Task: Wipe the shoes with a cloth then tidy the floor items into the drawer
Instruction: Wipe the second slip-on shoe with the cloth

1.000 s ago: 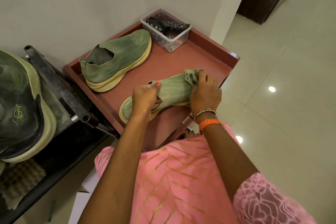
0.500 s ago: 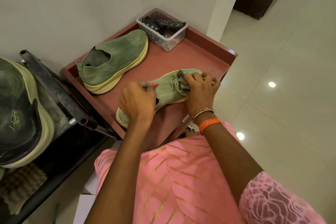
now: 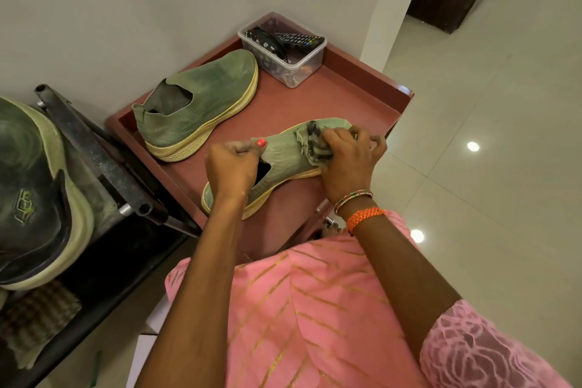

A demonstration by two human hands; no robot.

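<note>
Two green shoes on the red tray (image 3: 362, 72); clear tub (image 3: 310, 64) holds a remote (image 3: 299, 39).
Left hand (image 3: 231, 167) grips the near shoe (image 3: 283, 157), right hand (image 3: 348, 159) has slid its bunched cloth (image 3: 315, 143) back from the toe.

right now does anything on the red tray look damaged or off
Yes: the far shoe has a ragged, torn-looking collar and dark grime across its toe, so it looks dirtier than the near shoe being wiped with the cloth.

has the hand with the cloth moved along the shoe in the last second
Yes. The right hand with the cloth has slid back from the toe of the near shoe, toward the shoe's opening.
</note>
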